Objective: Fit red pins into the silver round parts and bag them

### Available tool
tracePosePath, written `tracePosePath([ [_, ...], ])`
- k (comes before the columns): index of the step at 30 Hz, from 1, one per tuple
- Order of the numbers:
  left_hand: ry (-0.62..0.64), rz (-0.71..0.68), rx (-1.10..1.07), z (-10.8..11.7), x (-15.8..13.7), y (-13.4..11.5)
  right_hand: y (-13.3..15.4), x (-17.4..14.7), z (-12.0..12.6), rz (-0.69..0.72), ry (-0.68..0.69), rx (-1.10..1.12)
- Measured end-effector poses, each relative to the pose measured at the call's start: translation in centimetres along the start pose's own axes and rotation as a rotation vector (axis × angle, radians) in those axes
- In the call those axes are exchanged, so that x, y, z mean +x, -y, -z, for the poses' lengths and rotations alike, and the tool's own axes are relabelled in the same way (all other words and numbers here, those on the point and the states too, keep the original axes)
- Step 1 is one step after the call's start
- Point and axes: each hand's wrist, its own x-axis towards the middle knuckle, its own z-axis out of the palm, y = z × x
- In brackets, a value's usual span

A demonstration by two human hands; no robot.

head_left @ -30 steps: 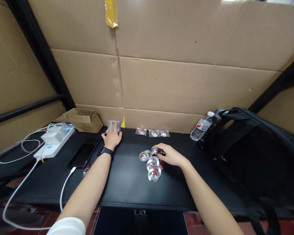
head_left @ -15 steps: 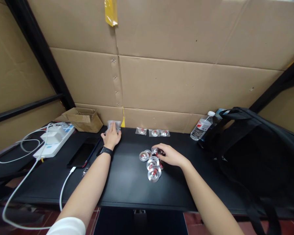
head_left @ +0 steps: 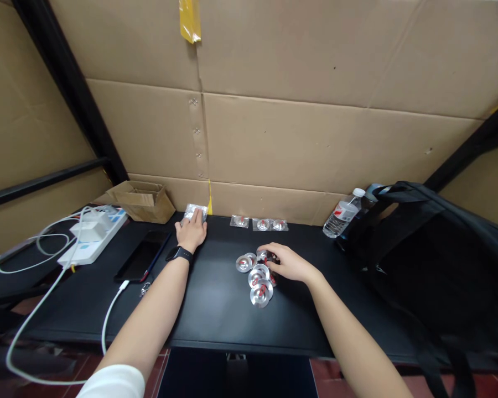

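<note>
At the back left of the black table, my left hand (head_left: pixel 192 231) rests with its fingers somewhat spread on a small stack of clear plastic bags (head_left: pixel 195 210). Its fingertips press the near part of the stack. A watch is on that wrist. My right hand (head_left: pixel 288 261) has its fingers curled over the far end of a loose pile of shiny silver metal discs (head_left: pixel 259 294) with red marks. Thumb and index finger close on one silver disc (head_left: pixel 263 256), partly hidden by the hand. Along the back lie three bagged discs (head_left: pixel 262 224).
A brown paper bag (head_left: pixel 143 203), a white power strip (head_left: pixel 92 243), a dark tablet (head_left: pixel 143 257) with a white cable, and a key ring (head_left: pixel 145 288) lie to the left. On the right are a water bottle (head_left: pixel 343 214) and a black backpack (head_left: pixel 435 260). Cardboard (head_left: pixel 274 143) walls the back.
My left hand has drawn back slightly toward me on the plastic bags, so more of the stack shows. My right hand and the discs have hardly moved.
</note>
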Motion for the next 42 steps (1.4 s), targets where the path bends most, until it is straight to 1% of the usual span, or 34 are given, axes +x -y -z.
tracePosePath([
  [7,0.026,0.004,0.013,-0.4,1.1,0.1,-0.2,0.0,-0.1,0.02,-0.009,-0.028],
  [14,0.007,0.023,0.036,-1.3,1.9,0.3,0.1,-0.2,0.1,0.007,0.017,-0.049],
  [17,-0.002,0.024,0.033,-1.1,1.8,0.2,0.3,-0.3,0.3,-0.001,0.024,-0.044],
  [22,-0.065,0.035,0.015,-0.6,1.3,0.0,0.2,-0.3,0.2,0.001,0.03,-0.038],
  [29,-0.105,0.024,-0.041,0.3,1.0,0.0,0.1,-0.3,0.2,0.009,0.028,-0.044],
  [31,-0.093,0.036,-0.04,0.5,1.0,0.2,0.1,-0.3,0.2,0.019,0.027,-0.045],
  [36,0.013,0.012,-0.018,0.9,0.9,1.0,-0.2,-0.2,0.0,0.032,0.022,-0.059],
  [38,0.018,0.01,0.003,1.0,0.8,1.1,-0.3,-0.2,0.0,0.037,0.023,-0.059],
  [42,-0.013,0.019,0.032,1.0,0.7,1.1,-0.2,-0.2,0.1,0.038,0.023,-0.053],
])
